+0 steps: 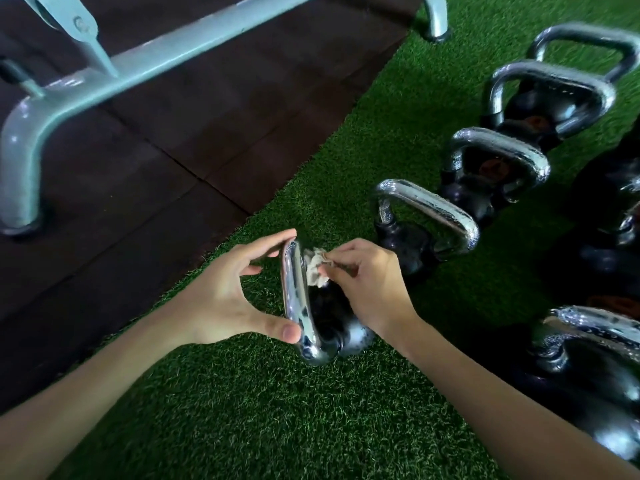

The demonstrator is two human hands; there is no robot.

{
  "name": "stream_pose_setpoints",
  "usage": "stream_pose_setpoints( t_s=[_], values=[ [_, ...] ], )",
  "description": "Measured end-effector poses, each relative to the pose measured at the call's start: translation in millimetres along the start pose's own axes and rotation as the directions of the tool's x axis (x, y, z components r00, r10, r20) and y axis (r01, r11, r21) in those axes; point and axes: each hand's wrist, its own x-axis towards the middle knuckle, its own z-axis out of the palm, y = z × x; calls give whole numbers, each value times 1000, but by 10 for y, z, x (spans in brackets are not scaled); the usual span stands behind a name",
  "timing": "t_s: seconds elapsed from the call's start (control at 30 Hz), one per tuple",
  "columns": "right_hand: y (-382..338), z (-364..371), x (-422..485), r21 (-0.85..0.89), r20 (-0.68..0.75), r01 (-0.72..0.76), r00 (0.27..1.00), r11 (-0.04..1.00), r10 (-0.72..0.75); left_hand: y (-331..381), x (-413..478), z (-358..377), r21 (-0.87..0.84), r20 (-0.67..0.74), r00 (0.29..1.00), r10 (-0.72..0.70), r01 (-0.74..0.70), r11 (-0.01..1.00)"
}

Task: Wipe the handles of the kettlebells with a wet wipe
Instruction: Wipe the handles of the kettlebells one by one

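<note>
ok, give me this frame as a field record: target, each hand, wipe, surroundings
target: chrome handle of the nearest kettlebell, standing on green turf
left hand: pinches the handle, one fingertip at its far end, thumb at its near end
right hand: pinches the wet wipe
wipe contact: bunched against the handle's inner side, near the far end
other kettlebells: in a row beyond, to the right
background: dark mat, grey metal frame

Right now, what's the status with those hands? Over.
Left hand holds chrome handle, thumb and fingertip at its ends. Right hand pinches wet wipe against handle's inner side. Nothing blocking; next kettlebell stands apart.
</note>
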Motion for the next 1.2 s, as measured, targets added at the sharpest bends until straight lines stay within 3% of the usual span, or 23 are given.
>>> stream_pose_setpoints(
  t_s=[0.1,0.23,0.47,0.57,0.67,0.9,1.07,1.2],
  values=[
    [-114,21,78,114,-78,10,997,993,-1,-16,1,1,-22,7,1000,11,-11,1000],
    [-254,-34,59,277,-37,44,999,960,-35,-48,-42,-14,-26,8,1000,17,-17,1000],
    [-277,-76,34,434,66,-132,991,891,114,-60,-87,-14,3,31,999,-6,6,1000],
    [-287,-116,-241,391,149,-145,984,909,93,-68,-98,-34,1,31,999,-16,16,1000],
    [-294,-157,-515,387,225,-65,974,920,-26,-90,-123,-61,-5,26,999,-27,27,1000],
    [-425,-197,-334,330,151,-44,988,943,-6,-108,-170,-33,52,14,1000,-5,5,999],
    [-372,-165,-754,298,241,126,949,946,-203,-162,-225,-110,61,-6,999,-40,40,997],
    [-411,-121,-641,264,159,212,953,941,-259,-194,-272,-78,63,-23,999,-41,42,997]
  ],
)
